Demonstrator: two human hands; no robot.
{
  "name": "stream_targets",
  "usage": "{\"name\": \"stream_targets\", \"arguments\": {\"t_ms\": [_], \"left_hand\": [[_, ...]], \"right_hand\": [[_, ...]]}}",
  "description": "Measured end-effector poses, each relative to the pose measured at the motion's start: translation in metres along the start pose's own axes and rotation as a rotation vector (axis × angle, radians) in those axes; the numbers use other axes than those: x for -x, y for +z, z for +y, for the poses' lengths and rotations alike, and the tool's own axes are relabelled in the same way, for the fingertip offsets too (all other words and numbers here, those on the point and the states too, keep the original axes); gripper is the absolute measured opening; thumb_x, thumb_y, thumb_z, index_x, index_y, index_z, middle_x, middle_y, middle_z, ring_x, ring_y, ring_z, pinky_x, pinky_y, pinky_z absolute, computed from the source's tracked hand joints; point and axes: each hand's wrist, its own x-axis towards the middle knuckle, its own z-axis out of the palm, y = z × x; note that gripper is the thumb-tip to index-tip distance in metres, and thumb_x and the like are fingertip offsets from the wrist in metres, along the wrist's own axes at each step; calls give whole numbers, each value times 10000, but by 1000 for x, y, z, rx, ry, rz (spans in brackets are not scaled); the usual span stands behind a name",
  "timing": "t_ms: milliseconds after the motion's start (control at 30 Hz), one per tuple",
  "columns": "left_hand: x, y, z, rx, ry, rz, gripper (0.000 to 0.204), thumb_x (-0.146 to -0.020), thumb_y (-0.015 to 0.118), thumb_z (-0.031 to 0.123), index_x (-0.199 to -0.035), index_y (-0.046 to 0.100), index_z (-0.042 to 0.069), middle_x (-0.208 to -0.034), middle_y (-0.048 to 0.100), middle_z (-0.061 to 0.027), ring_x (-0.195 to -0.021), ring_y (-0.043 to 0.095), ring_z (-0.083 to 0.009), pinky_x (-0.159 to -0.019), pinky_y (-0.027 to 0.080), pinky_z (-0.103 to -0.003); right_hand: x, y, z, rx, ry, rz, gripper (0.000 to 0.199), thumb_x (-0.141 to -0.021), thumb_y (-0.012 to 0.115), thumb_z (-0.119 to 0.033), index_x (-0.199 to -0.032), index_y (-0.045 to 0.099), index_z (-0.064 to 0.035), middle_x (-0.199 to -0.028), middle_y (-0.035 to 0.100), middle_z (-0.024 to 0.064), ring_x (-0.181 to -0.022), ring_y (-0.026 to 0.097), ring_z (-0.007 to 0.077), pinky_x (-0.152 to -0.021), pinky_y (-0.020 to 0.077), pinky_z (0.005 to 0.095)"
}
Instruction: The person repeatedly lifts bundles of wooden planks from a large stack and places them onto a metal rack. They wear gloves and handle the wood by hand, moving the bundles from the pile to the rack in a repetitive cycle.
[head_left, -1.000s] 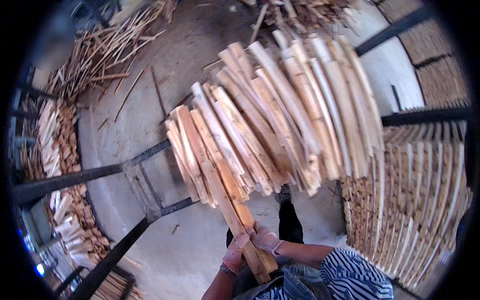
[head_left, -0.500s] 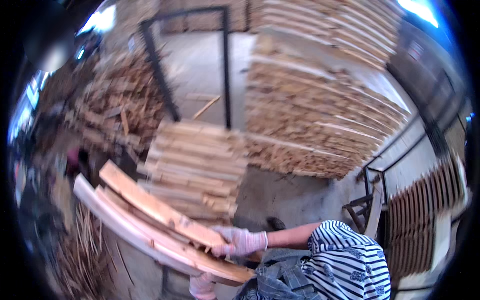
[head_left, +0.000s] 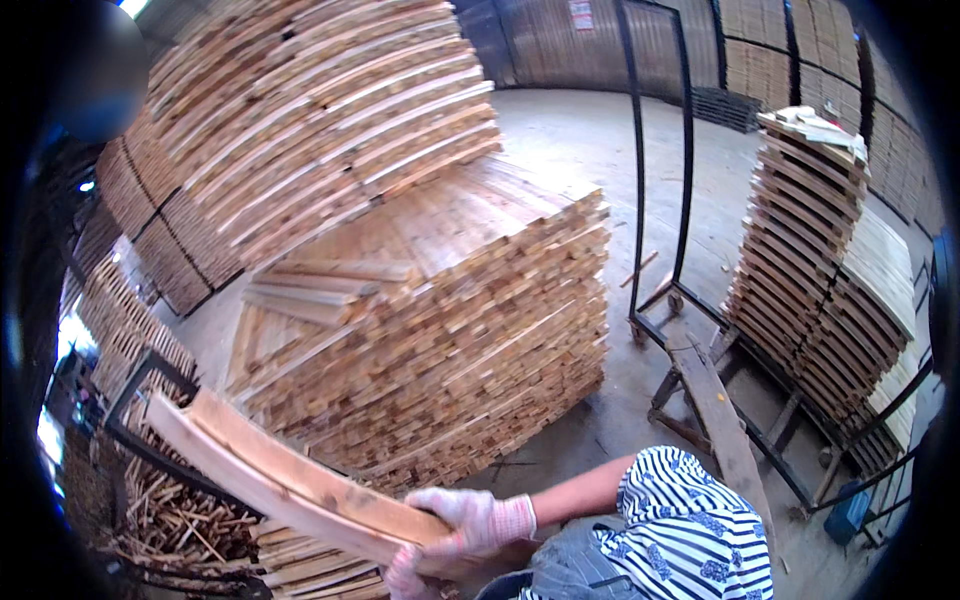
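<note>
While your gloved right hand (head_left: 470, 520) clamps over the near end of 2 wooden slats (head_left: 280, 480), your left hand (head_left: 405, 578) grips underneath; the stacked planks (head_left: 450, 340) stand just beyond.

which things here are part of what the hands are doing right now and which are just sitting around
In hand:
- wooden slats, a bundle gripped at one end
- right hand, gloved, on top of the bundle
- left hand, gloved, under it
- big slat stack just ahead

Lying about:
- black metal cart frame
- right-side stack
- scrap sticks
</note>
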Motion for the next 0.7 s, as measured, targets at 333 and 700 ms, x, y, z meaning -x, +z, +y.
{"name": "stream_targets", "arguments": {"t_ms": [333,700], "left_hand": [[-139,208,147,-190,333,-319,596,-839,688,330,-1304,531,-10,-1113,619,-162,-898,664,-244,-848,553,-364],[-340,275,256,-81,660,-664,528,-913,686,293,-1294,548,-46,-1121,637,-139,-1047,635,-244,-937,536,-368]], "right_hand": [[-88,-236,-84,30,-185,373,732,-802,799,-347,-1376,463,-42,-1203,648,180,-1071,652,213,-899,566,334],[-200,-418,-146,566,-692,929,709,-863,771,-283,-1402,383,-34,-1190,615,120,-999,643,179,-848,560,317]]}}
